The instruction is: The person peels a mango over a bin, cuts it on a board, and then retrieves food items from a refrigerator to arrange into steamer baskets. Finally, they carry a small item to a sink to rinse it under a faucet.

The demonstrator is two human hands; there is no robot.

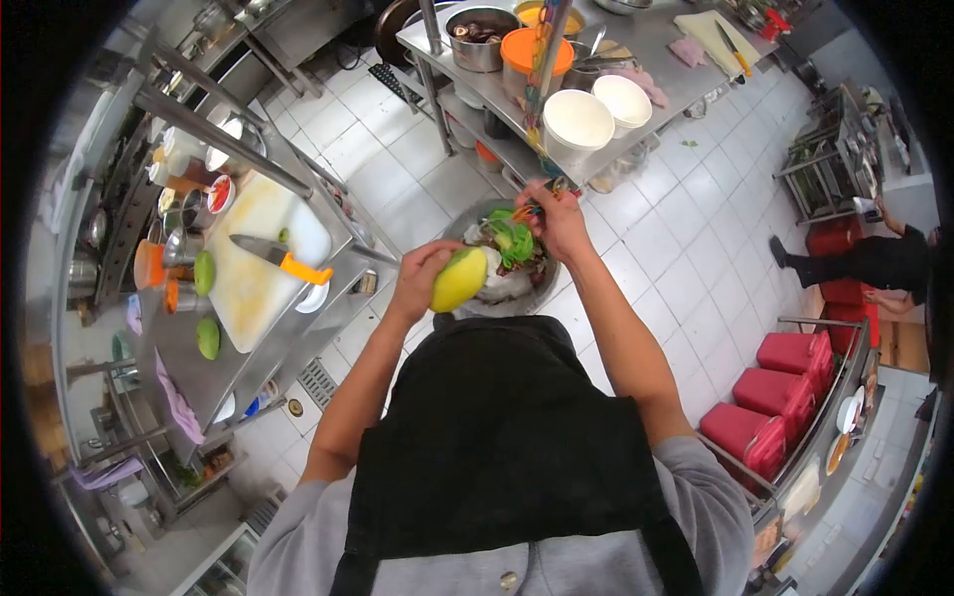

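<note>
My left hand point(421, 281) is closed around a yellow-green mango point(459, 279). It holds the mango above the near left side of a round metal bin point(545, 298) with green leaves point(513, 241), plastic and dark scraps inside. Over the bin's far right side, my right hand point(562, 221) is closed on thin multicoloured bands point(530, 211) that look like rubber bands. More such bands are wound along the upright pole just beyond it. My right fingertips are partly hidden.
At left, a counter bears a cutting board point(260, 233), an orange-handled knife point(283, 260) and two green mangoes point(208, 339). Ahead, a steel table carries pots and white tubs point(578, 121). Red bins point(765, 392) stand at right, near another person point(884, 263).
</note>
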